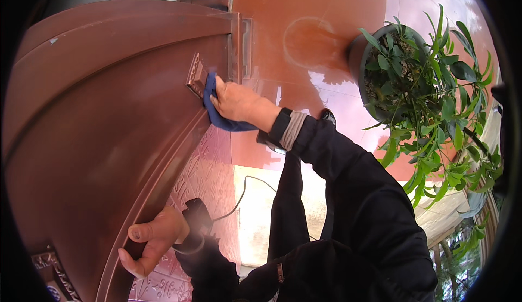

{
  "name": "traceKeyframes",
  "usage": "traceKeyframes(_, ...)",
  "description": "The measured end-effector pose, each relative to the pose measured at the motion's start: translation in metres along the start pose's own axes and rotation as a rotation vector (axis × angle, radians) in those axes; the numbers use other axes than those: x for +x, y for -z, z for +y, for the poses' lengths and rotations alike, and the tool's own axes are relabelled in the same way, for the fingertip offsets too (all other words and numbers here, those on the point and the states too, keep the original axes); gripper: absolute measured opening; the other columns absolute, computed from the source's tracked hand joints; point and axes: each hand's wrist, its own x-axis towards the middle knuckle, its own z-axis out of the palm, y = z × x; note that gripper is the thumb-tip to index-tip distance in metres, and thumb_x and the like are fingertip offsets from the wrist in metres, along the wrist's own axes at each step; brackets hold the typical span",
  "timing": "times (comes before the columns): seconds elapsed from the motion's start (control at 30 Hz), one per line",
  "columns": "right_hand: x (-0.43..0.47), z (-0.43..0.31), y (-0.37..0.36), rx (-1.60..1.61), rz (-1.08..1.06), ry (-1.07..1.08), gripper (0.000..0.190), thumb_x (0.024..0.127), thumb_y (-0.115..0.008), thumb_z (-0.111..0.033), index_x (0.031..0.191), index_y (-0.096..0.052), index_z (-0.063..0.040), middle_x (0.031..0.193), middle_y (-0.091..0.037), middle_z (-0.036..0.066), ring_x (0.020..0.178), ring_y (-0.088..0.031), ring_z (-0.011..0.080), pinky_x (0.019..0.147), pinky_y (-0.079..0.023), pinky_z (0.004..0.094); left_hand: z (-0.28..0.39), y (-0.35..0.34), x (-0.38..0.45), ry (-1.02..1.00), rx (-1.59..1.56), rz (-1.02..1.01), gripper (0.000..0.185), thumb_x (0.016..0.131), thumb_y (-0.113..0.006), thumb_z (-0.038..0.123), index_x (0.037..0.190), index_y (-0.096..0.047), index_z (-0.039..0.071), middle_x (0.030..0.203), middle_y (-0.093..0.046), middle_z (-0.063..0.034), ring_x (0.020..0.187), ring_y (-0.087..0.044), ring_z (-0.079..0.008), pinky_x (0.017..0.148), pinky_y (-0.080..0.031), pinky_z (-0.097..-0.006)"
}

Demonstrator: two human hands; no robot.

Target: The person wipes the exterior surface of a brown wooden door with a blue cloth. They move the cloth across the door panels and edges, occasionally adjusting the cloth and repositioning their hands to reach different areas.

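Note:
A brown-red metal door [106,110] with raised moulding fills the left side. My right hand [238,102] holds a bunched dark blue cloth [218,116]. The cloth touches the door beside a small raised ornamental panel [197,76], near the door's far corner. Lower down, my left hand [159,236] rests at the door's long edge [140,216]. Its thumb and one finger are spread apart over the lip, while its other fingers are hidden.
A potted leafy plant [444,94] stands at the right on glossy orange-brown floor tiles [265,0]. A dark cable [244,187] runs near my legs, beside an embossed pinkish panel [204,167]. Another ornamental panel [51,269] shows at lower left.

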Motion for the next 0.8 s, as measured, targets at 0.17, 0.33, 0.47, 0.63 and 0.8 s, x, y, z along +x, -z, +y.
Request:
traceKeyframes(0.17,-0.051,-0.038,0.025,0.009,-0.051,0.178,0.048,0.095,-0.058,-0.038,0.119,-0.043,0.000,0.102,-0.063,0.028,0.096,-0.064,0.0452,0.083,-0.051,0.0519,-0.002,0.000,0.003,-0.090,0.045,-0.011,0.048,0.096,-0.062,0.047,0.110,-0.052,0.002,0.109,-0.042,-0.0084,0.104,-0.037,-0.0207,0.095,-0.032,-0.0355)
traceKeyframes(0.33,-0.043,-0.068,0.015,0.139,0.566,0.139,0.044,0.085,-0.071,-0.023,0.119,-0.047,-0.010,0.110,-0.048,0.020,0.097,-0.059,0.0450,0.078,-0.050,0.0500,-0.002,0.002,0.004,-0.148,0.131,-0.020,0.047,0.096,-0.062,0.047,0.111,-0.052,0.003,0.108,-0.043,-0.0083,0.104,-0.034,-0.0206,0.094,-0.030,-0.0352)
traceKeyframes(0.47,-0.025,-0.057,0.002,0.256,0.510,0.006,0.048,0.081,-0.072,-0.021,0.121,-0.047,-0.010,0.103,-0.053,0.021,0.088,-0.063,0.0457,0.075,-0.052,0.0527,-0.003,0.002,0.005,-0.158,0.116,-0.024,0.047,0.097,-0.062,0.046,0.112,-0.051,0.003,0.109,-0.043,-0.0078,0.104,-0.034,-0.0206,0.094,-0.030,-0.0361)
traceKeyframes(0.63,-0.026,-0.044,0.005,0.177,0.485,0.048,0.034,0.077,-0.069,-0.019,0.104,-0.052,-0.008,0.087,-0.061,0.018,0.081,-0.062,0.0433,0.070,-0.050,0.0505,0.000,0.002,0.005,-0.165,0.139,-0.035,0.045,0.098,-0.060,0.043,0.113,-0.050,0.002,0.110,-0.043,-0.0070,0.105,-0.034,-0.0207,0.094,-0.030,-0.0368)
traceKeyframes(0.8,-0.021,-0.047,0.003,0.139,0.737,0.205,0.031,0.075,-0.069,-0.021,0.098,-0.055,-0.007,0.081,-0.062,0.016,0.076,-0.063,0.0401,0.065,-0.051,0.0477,0.002,0.003,0.008,-0.196,0.139,-0.060,0.043,0.098,-0.061,0.040,0.113,-0.049,0.001,0.110,-0.043,-0.0087,0.105,-0.037,-0.0206,0.094,-0.032,-0.0354)
